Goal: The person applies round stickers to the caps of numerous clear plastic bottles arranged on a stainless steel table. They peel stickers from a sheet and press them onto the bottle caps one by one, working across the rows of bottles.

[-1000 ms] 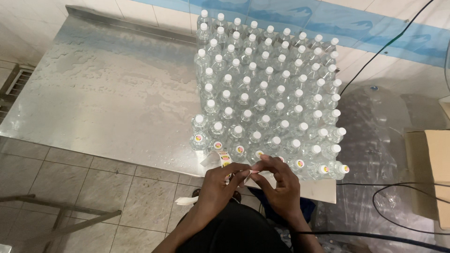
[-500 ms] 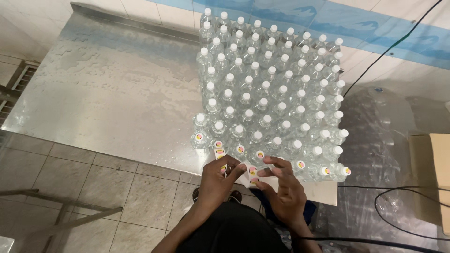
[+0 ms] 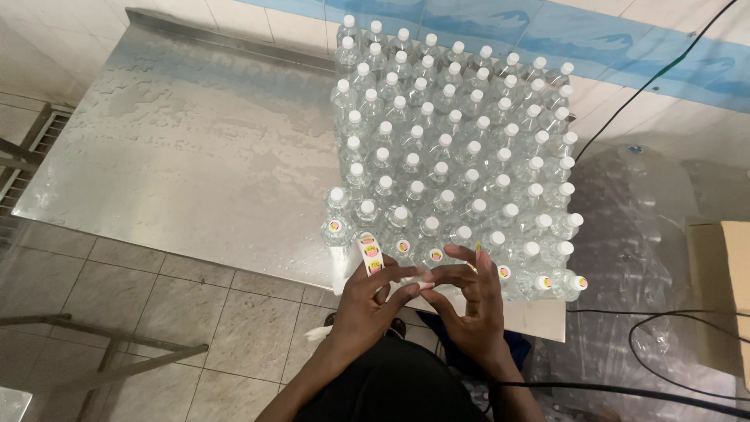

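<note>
Many clear plastic bottles [image 3: 453, 148] with white caps stand packed together on a wet steel table [image 3: 195, 156]. The front-row caps [image 3: 436, 255] carry round yellow and red stickers. My left hand [image 3: 373, 295] holds a white strip of such stickers [image 3: 369, 256] at the table's front edge. My right hand [image 3: 469, 301] is beside it, fingers spread, its fingertips pinching the strip's other end just in front of the stickered bottles.
A cardboard box [image 3: 723, 297] sits at the right, beside large clear plastic-wrapped jugs [image 3: 633, 203]. Black cables [image 3: 672, 352] run across the floor on the right. Tiled floor [image 3: 125, 305] and a metal frame [image 3: 101, 344] lie to the left below the table.
Both hands have stayed at the front row, shifting slightly. The sticker strip now stands up more in my left hand.
</note>
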